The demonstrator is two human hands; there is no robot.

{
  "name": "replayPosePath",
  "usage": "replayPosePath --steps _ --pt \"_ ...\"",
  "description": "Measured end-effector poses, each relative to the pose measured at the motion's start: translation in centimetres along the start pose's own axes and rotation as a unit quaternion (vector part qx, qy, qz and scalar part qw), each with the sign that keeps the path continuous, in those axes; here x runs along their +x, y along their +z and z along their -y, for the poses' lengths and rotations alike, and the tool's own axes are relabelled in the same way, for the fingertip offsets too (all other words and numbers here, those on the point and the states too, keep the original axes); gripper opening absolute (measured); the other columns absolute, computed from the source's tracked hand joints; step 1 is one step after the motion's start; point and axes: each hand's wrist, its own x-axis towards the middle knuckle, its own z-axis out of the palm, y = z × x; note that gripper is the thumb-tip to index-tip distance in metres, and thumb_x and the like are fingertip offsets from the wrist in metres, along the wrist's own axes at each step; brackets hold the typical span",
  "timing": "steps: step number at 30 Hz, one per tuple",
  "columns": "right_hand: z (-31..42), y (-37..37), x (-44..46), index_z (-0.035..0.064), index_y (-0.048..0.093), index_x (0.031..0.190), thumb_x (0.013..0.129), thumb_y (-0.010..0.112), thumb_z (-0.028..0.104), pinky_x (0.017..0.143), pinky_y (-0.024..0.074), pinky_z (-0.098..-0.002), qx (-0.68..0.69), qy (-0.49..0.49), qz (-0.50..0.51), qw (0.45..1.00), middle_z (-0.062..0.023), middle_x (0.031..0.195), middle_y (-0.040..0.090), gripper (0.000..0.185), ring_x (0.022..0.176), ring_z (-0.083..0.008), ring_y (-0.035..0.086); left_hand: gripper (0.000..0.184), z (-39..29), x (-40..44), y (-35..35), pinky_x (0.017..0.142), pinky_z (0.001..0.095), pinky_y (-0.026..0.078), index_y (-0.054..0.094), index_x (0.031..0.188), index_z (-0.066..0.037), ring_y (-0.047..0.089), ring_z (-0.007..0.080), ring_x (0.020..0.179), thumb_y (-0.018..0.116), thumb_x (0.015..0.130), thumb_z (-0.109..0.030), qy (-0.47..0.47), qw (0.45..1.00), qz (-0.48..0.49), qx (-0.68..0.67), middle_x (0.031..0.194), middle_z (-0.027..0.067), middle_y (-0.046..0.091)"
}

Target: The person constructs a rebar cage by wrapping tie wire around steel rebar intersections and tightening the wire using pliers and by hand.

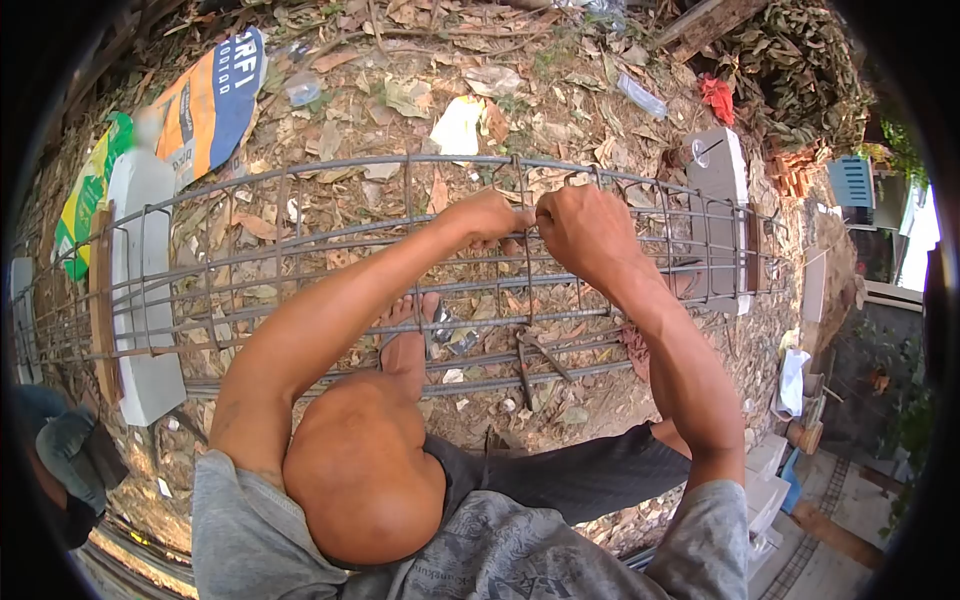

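Note:
A long cage of steel rebar (340, 248), with thin stirrups around its bars, stretches across in front of me. My left hand (482, 219) is closed, its fingertips at the cage near a stirrup. Right beside it, my right hand (588, 228) is curled closed at the same spot, its fingers almost meeting the left ones. Whatever they pinch is too small or hidden to make out. A pair of pincers (527, 365) with spread handles rests at the cage's near bars, below my hands.
Pale blocks (145, 290) prop the cage at left, with another block (722, 165) at right. Printed sacks (225, 95) lie at upper left. Dry leaves and litter cover the ground. My bare foot (405, 325) is under the bars. Another person's leg (70, 450) shows at lower left.

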Motion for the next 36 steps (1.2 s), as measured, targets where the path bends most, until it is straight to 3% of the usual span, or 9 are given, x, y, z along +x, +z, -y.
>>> replayPosePath --steps 7,13,16,20,22,28,31,34,36 --pt "1.7 1.3 -3.1 0.0043 0.077 0.089 0.091 0.064 0.018 0.070 0.0551 -0.0521 0.089 0.043 -0.086 0.991 -0.0217 0.083 0.072 0.018 0.076 -0.0419 0.070 0.045 -0.2 -0.7 -0.4 0.044 0.0294 0.039 0.081 0.098 -0.005 0.053 0.0107 0.051 0.066 0.097 -0.048 0.027 1.000 0.003 0.005 0.075 0.0063 0.075" --pt "1.2 2.2 -2.7 0.0026 0.076 0.091 0.092 0.065 0.018 0.066 0.0541 -0.0510 0.124 0.041 -0.124 0.984 -0.0195 0.087 0.073 0.019 0.076 -0.0405 0.070 0.053 -0.1 -0.9 -0.3 0.045 0.0299 0.043 0.080 0.086 -0.002 0.058 0.0121 0.052 0.073 0.093 -0.054 0.033 0.998 -0.011 -0.046 0.076 0.0068 0.077" --pt "3.5 3.1 -4.0 0.0020 0.074 0.097 0.094 0.063 0.016 0.062 0.0542 -0.0481 0.112 0.017 -0.122 0.986 -0.0192 0.087 0.072 0.018 0.074 -0.0388 0.071 0.050 -0.6 -1.0 -0.4 0.046 0.0322 0.046 0.082 0.092 -0.004 0.059 0.0144 0.053 0.070 0.094 -0.053 0.013 0.998 -0.036 0.040 0.075 0.0089 0.075" --pt "5.6 7.6 -5.9 -0.0011 0.069 0.107 0.096 0.058 0.011 0.060 0.0565 -0.0438 0.030 0.012 -0.073 0.997 -0.0176 0.086 0.072 0.019 0.072 -0.0350 0.073 0.052 -0.3 -1.1 -0.2 0.046 0.0325 0.047 0.082 0.096 -0.003 0.060 0.0152 0.053 0.073 0.092 -0.055 0.051 0.998 -0.036 0.029 0.072 0.0096 0.074" --pt "6.4 8.1 -6.4 -0.0027 0.068 0.107 0.098 0.056 0.008 0.060 0.0595 -0.0411 -0.010 0.031 -0.054 0.998 -0.0143 0.082 0.073 0.019 0.074 -0.0313 0.076 0.053 0.0 -0.9 -0.2 0.046 0.0323 0.047 0.082 0.098 -0.004 0.059 0.0146 0.053 0.075 0.091 -0.056 0.062 0.997 -0.033 0.028 0.072 0.0091 0.073" --pt "7.7 6.8 -5.9 -0.0038 0.070 0.119 0.102 0.055 0.011 0.060 0.0613 -0.0384 -0.031 0.102 0.086 0.991 -0.0147 0.079 0.077 0.028 0.073 -0.0286 0.078 0.045 1.5 -0.6 -0.8 0.051 0.0316 0.048 0.082 0.099 -0.006 0.060 0.0134 0.057 0.075 0.093 -0.050 0.081 0.996 0.021 0.030 0.073 0.0062 0.071" --pt "7.3 7.5 -5.7 -0.0045 0.069 0.120 0.101 0.051 0.011 0.064 0.0607 -0.0458 -0.013 0.114 0.080 0.990 -0.0199 0.083 0.075 0.030 0.077 -0.0353 0.076 0.041 1.3 -1.2 -1.0 0.055 0.0327 0.050 0.082 0.098 -0.008 0.062 0.0136 0.060 0.075 0.093 -0.047 0.124 0.990 0.022 0.061 0.072 0.0065 0.070" --pt "7.6 8.2 -4.6 -0.0011 0.076 0.109 0.101 0.053 0.011 0.067 0.0619 -0.0437 -0.025 0.137 0.110 0.984 -0.0186 0.088 0.077 0.027 0.082 -0.0331 0.078 0.036 1.1 -1.9 -1.0 0.060 0.0359 0.052 0.082 0.099 -0.009 0.063 0.0161 0.062 0.075 0.093 -0.044 0.163 0.985 0.012 0.049 0.072 0.0079 0.070" --pt "8.7 9.0 -3.8 0.0018 0.078 0.100 0.100 0.055 0.012 0.069 0.0622 -0.0429 -0.030 0.109 0.100 0.989 -0.0174 0.091 0.077 0.025 0.084 -0.0320 0.078 0.036 1.7 -1.8 -0.5 0.064 0.0389 0.053 0.082 0.096 -0.008 0.066 0.0196 0.065 0.073 0.093 -0.043 0.223 0.968 -0.047 0.100 0.073 0.0100 0.071"
